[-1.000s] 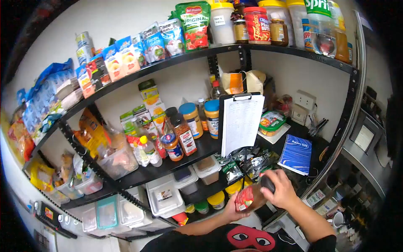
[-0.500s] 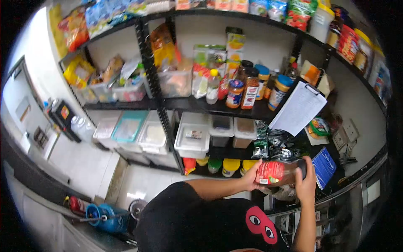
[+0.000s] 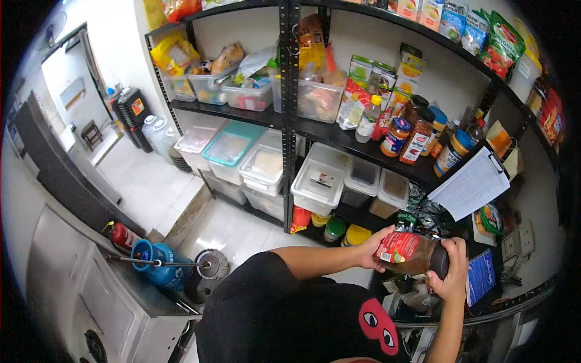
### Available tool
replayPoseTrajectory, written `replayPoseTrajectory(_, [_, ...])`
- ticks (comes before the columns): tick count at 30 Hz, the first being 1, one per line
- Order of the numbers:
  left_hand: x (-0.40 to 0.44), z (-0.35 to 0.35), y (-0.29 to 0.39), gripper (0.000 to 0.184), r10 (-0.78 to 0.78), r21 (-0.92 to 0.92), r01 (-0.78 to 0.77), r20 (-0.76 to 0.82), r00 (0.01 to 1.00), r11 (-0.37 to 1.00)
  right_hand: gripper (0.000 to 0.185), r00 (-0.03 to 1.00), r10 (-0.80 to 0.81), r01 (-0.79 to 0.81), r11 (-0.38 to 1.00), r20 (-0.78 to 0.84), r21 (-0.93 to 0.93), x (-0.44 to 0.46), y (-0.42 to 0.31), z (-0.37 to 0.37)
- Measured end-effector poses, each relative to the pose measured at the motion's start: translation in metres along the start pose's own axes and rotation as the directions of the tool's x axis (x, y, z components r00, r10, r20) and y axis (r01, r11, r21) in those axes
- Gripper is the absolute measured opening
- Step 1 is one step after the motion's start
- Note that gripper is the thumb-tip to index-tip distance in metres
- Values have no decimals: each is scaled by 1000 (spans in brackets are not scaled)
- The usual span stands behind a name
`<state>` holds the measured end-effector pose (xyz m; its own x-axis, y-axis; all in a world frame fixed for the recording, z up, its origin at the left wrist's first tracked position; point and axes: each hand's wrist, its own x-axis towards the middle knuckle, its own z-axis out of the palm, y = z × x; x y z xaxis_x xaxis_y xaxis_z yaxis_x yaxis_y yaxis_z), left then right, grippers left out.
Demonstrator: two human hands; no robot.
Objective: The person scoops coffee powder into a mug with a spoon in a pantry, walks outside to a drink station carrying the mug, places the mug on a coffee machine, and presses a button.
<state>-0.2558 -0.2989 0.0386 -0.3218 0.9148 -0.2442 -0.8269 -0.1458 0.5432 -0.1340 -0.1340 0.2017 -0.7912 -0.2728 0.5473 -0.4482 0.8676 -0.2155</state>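
At the far left, a red fire extinguisher [image 3: 124, 236] is standing just beside a blue gas cylinder [image 3: 160, 271], and a mop [image 3: 214, 265] is showing to the right of that cylinder. Further right, a white-lidded container [image 3: 321, 178] is sitting below the black shelf [image 3: 339, 137] that is carrying bottles and jars. My left arm [image 3: 315, 261] is coming out of a black sleeve [image 3: 251, 296] and extending to the right almost level, the forearm running nearly straight to the wrist. My left hand [image 3: 370, 249] is grasping the base end of a red-labelled jar [image 3: 413, 252], its fingers wrapping around that end. The jar is lying almost on its side in the air between my two hands, in front of my chest, its base pointing left and its black lid [image 3: 439, 260] pointing right and a little lower. My right hand [image 3: 452, 270] is grasping the lid end, the fingers curving over the far side and the thumb pressing on the near side, while my right forearm [image 3: 446, 330] is rising steeply from below. Just beyond that hand, a blue notebook [image 3: 481, 277] is lying near, and above it a clipboard [image 3: 471, 186] is leaning at a tilt.
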Motion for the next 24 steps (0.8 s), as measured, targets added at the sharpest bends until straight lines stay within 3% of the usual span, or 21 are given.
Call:
replayPoseTrajectory(2, [-5,2,3,59,80,-5,-80,-28,996,997,61,999,-10,9,1000,-51,-21,7,-7,4])
replayPoseTrajectory(5, [-4,2,3,59,73,-36,-73,-18,997,997,59,999,21,-23,999,-50,-47,17,-19,6])
replayPoseTrajectory(11, [14,3,-3,57,-40,-230,66,118,992,971,63,981,182,-188,976,-62,-110,33,-22,8])
replayPoseTrajectory(12, [19,5,-3,57,-47,-243,79,132,990,967,66,957,291,-292,953,-20,-88,36,-24,4])
replayPoseTrajectory(15, [36,8,9,58,-52,-277,76,95,994,958,70,868,361,-374,927,-341,31,24,9,29])
replayPoseTrajectory(16, [43,4,13,60,-33,-250,58,101,994,966,75,782,494,-404,866,-380,294,20,15,39])
replayPoseTrajectory(19, [49,6,27,64,55,-203,-39,77,996,978,82,629,492,-387,870,-602,307,14,25,66])
replayPoseTrajectory(20, [48,7,31,66,67,-168,-52,90,994,984,87,585,577,-346,813,-569,468,12,26,79])
replayPoseTrajectory(23, [47,4,40,66,57,-139,-46,78,995,989,88,536,540,-293,840,-649,456,19,26,94])
replayPoseTrajectory(24, [46,0,44,67,52,-141,-31,148,988,990,88,519,592,-293,801,-617,522,21,27,96])
